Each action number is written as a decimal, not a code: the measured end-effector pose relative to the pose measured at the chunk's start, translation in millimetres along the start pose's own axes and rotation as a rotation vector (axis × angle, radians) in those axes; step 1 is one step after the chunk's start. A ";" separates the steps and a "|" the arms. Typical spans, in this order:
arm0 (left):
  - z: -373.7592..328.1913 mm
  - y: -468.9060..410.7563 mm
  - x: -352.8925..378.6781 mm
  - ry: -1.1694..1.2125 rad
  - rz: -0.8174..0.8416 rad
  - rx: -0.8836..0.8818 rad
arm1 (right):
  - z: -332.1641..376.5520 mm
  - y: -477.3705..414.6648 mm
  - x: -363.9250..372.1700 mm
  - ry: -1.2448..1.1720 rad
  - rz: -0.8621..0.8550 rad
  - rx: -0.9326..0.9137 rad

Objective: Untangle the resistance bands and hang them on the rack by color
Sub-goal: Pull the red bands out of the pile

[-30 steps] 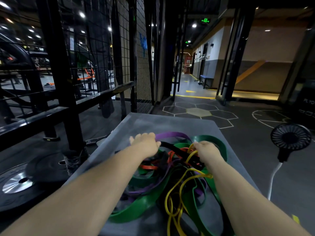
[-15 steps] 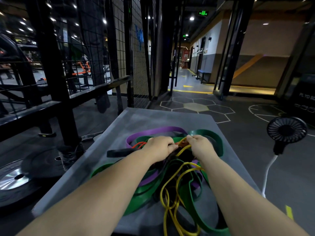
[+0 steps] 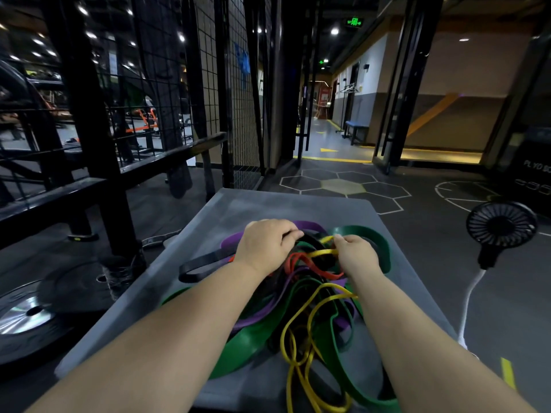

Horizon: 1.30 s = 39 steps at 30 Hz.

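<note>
Both hands work the far end of the pile: the left hand point(image 3: 265, 245) curls its fingers down into the tangle of resistance bands point(image 3: 298, 293), though which strand it grips is hidden, and the right hand point(image 3: 357, 256) pinches the yellow band point(image 3: 301, 320) at its upper loop. The tangle lies at lower centre of the frame on a grey platform point(image 3: 268, 204). These look like light, limp, grippy rubber loops that will stretch and snag rather than slide, so it seems best to take one at a free loop end and feed it out slack. The broad green band point(image 3: 253, 338) dominates, the purple band point(image 3: 310, 225) arcs behind, a thin red band point(image 3: 316, 265) crosses the middle, and a black band point(image 3: 196, 263) pokes out to the left.
</note>
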<state>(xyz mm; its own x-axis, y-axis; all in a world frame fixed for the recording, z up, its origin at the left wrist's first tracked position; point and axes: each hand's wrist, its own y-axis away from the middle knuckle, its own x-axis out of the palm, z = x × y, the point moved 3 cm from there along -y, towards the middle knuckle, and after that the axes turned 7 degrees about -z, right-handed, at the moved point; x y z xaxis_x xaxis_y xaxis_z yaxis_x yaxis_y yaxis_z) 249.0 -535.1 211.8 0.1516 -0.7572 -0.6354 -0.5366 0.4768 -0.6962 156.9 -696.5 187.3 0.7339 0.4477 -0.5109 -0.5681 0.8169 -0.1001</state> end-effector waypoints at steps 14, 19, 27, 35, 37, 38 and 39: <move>24.3 -2.6 3.8 -0.046 0.277 -0.528 | 8.8 21.2 -19.3 -0.536 0.087 0.296; -41.2 38.1 10.8 0.412 0.430 -0.408 | 27.9 53.6 -26.2 -0.807 0.191 0.384; -79.4 117.9 31.2 0.721 0.777 -0.423 | 29.8 96.4 -59.2 -0.922 0.193 0.432; -89.4 163.4 -10.7 0.643 0.646 -0.506 | -13.2 127.1 -66.7 -0.716 0.002 0.435; -91.9 176.1 -21.2 0.785 0.656 -0.510 | -23.8 138.7 -60.6 -0.698 0.007 0.443; -91.4 181.8 -25.7 0.815 0.664 -0.501 | -28.2 144.3 -57.2 -0.703 0.019 0.452; -90.5 187.8 -33.0 0.815 0.666 -0.496 | -33.3 149.6 -53.0 -0.703 0.032 0.463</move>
<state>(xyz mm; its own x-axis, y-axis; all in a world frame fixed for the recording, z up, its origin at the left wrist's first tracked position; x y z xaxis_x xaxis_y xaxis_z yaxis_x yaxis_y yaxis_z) 68.0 -461.0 132.3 -0.7652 -0.5709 -0.2976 -0.6019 0.7984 0.0162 20.6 -610.1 171.0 0.8682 0.4703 0.1586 -0.4950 0.7979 0.3439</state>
